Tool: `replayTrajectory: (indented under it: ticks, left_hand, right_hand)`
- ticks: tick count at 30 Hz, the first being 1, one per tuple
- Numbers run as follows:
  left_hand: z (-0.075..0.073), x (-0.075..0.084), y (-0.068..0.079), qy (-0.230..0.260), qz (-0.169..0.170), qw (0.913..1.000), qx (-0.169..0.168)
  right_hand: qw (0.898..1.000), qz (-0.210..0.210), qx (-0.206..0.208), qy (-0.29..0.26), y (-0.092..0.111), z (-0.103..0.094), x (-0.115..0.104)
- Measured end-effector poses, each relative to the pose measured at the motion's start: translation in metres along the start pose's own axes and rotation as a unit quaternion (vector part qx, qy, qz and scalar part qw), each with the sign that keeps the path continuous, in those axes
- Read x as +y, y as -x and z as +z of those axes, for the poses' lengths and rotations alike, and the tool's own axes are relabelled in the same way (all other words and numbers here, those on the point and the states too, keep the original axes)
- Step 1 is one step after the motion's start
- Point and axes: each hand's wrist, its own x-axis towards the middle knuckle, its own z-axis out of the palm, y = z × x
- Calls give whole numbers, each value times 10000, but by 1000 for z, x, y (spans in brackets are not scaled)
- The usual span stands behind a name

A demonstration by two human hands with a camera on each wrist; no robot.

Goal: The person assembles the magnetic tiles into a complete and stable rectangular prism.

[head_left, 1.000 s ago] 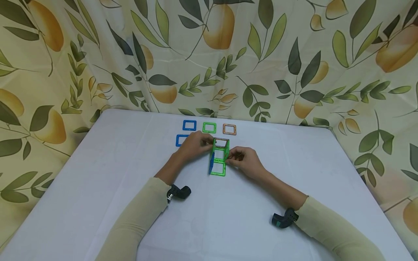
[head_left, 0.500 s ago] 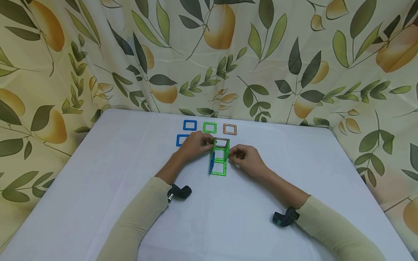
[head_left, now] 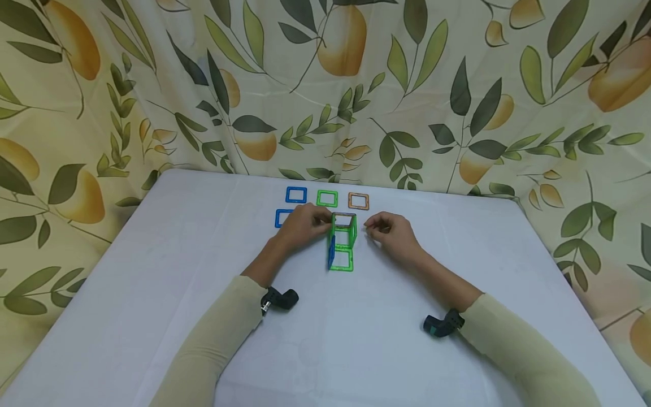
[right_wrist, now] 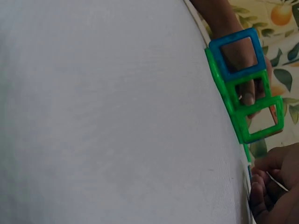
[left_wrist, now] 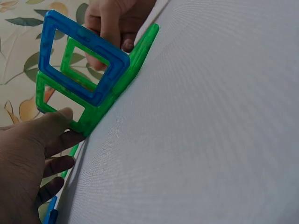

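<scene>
- Your left hand [head_left: 303, 226] rests against the left side of the tile structure [head_left: 342, 243]; its thumb and fingers pinch the upright green frame at the near-left corner, as the left wrist view shows [left_wrist: 32, 163].
- Your right hand [head_left: 389, 233] hovers just to the right of the structure, not touching it. Its fingers are loosely curled with thumb and forefinger close together; the right wrist view [right_wrist: 275, 191] shows no tile in them.
- The structure stands near the middle of the white surface [head_left: 152, 294], towards its far side: green square frames form a small open box, with one green frame lying flat on the surface in front and a blue frame [head_left: 331, 252] standing upright along the left edge.
- Behind the structure three loose square tiles lie flat in a row: a blue tile [head_left: 296, 195], a green tile [head_left: 327, 198] and an orange tile [head_left: 358, 201].
- A second blue tile [head_left: 281, 217] lies just left of your left hand, partly hidden by it.
- A leaf-and-fruit patterned cloth [head_left: 152, 85] hangs behind and beside the surface.
</scene>
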Motion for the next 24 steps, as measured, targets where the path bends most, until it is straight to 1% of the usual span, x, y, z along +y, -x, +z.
replayTrajectory:
  ticks: [6, 10, 15, 20, 24]
  left_hand:
    - [1, -2, 1, 12, -88, 10000, 45]
    - [2, -1, 2, 48, -105, 9999, 60]
    - [1, 0, 2, 68, -111, 9999, 61]
    - [0, 1, 1, 61, -117, 9999, 35]
    - [-1, 1, 0, 88, -85, 9999, 50]
  right_hand:
    - [9995, -73, 117, 295, -10, -4, 4]
    - [9989, -39, 189, 419, -16, -7, 6]
    - [9989, 52, 203, 409, -24, -11, 7]
    - [9991, 7, 185, 385, -34, -15, 10]
    - [9987, 36, 151, 490, -43, -18, 14]
